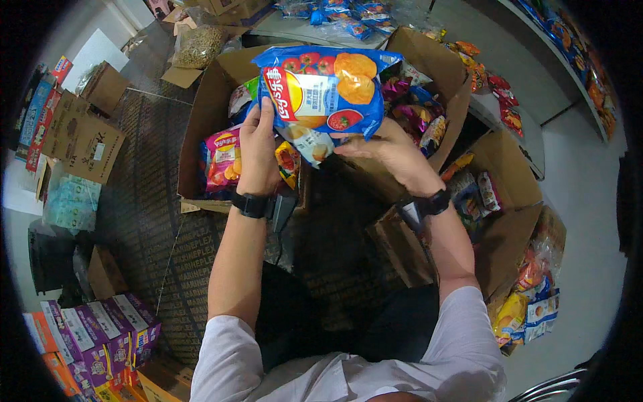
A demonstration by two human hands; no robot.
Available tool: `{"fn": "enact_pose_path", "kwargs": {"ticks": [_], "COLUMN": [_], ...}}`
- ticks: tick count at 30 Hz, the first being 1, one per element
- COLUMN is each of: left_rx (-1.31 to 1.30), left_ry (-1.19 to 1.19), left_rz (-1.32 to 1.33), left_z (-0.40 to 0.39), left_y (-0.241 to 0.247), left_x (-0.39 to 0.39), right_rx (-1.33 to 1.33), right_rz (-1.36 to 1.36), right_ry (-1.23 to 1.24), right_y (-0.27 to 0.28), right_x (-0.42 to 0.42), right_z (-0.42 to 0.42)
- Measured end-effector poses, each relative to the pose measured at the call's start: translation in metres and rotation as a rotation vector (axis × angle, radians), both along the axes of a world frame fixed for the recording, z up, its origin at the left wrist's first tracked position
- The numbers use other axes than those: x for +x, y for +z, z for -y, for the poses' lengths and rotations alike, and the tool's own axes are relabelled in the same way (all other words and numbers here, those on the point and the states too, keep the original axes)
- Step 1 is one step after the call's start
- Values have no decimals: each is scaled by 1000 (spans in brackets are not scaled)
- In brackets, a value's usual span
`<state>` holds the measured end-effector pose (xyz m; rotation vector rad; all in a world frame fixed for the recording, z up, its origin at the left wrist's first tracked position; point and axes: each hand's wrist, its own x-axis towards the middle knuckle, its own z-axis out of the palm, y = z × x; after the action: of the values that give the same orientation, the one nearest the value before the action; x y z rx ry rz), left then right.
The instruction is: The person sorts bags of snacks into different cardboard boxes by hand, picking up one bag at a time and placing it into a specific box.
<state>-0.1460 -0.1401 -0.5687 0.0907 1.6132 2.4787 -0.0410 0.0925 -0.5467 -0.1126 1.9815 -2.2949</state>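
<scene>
A blue Lay's potato chip bag (314,93) is held up over the cardboard boxes. My left hand (258,145) grips its lower left corner, thumb on the front. Under the bag's lower right edge is my right hand (387,151), slightly blurred, its fingers pointing left and partly hidden by the bag. Whether it grips the bag cannot be made out. A pale snack packet (309,144) shows just below the bag, between the hands. Beneath my left hand, a pink Lay's bag (223,160) and a yellow packet (288,163) lie in an open cardboard box (201,108).
A second open box (454,115) with mixed snack packets adjoins on the right. Nearer me stands another open carton (512,201). Shelves with snacks (346,15) run along the back. Purple boxes (100,331) are stacked at lower left; a metal chair (552,387) edges in at lower right.
</scene>
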Motion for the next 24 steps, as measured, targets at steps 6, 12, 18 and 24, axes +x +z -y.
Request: {"fn": "enact_pose_path", "kwargs": {"ticks": [6,12,18,24], "left_rx": [-211,-715,-763,-428], "left_ry": [148,290,255,161], "left_rz": [-289,-590,-616,-332], "left_z": [-2,-5,-13,-10], "left_y": [-5,-2,4,-4], "left_x": [1,6,16,7], "right_rx": [333,184,806,601], "right_rz": [-79,-329,-301,-134], "right_ry": [-191,-378,-187,-86], "right_y": [12,28,29,19], "right_x": [6,5,19,6], "right_z": [-39,-44,-14,-16]}}
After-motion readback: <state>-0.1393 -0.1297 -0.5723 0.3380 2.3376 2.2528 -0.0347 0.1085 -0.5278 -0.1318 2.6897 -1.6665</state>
